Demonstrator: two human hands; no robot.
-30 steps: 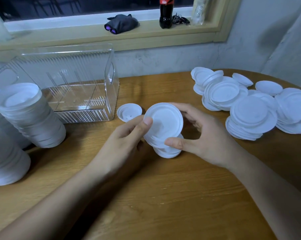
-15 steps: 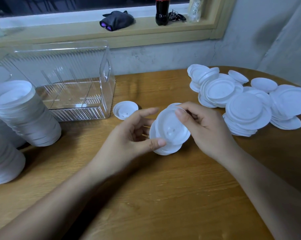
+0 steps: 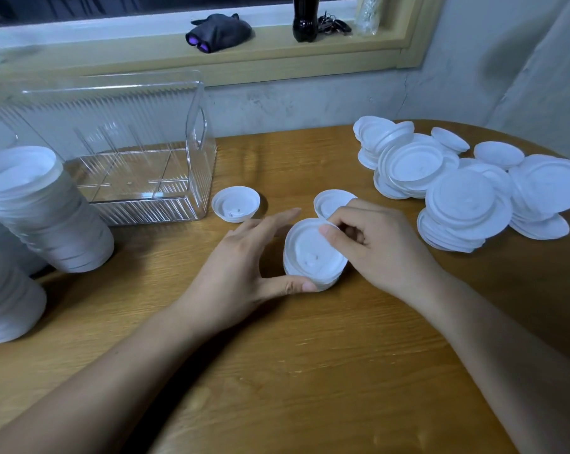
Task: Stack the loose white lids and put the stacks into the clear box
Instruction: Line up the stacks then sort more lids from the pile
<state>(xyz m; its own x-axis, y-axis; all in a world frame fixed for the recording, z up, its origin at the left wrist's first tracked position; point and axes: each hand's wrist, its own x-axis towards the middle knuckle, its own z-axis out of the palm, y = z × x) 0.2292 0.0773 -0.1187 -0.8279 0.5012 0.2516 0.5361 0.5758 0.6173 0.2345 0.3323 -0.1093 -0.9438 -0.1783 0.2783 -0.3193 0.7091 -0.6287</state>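
A short stack of white lids [image 3: 313, 257] stands on the wooden table [image 3: 310, 371] at the centre. My left hand [image 3: 241, 267] cups its left side, thumb pressed against the front rim and fingers stretched behind. My right hand [image 3: 372, 244] pinches the top lid's far right edge with curled fingers. A single lid [image 3: 331, 201] lies just behind the stack and another upturned lid [image 3: 235, 204] lies to its left. The clear box [image 3: 129, 152] stands open at the back left with nothing inside. A heap of loose lids [image 3: 467, 188] covers the right side.
Two tall lid stacks [image 3: 38, 211] lean at the left edge, one [image 3: 5, 303] nearer me. On the window sill are a dark cloth bundle [image 3: 219, 32], a cola bottle [image 3: 305, 18] and keys [image 3: 334, 24]. A grey wall runs behind the table.
The lid I held tilted up in both hands has come down flat onto the small stack. My left thumb now presses the stack's front rim.
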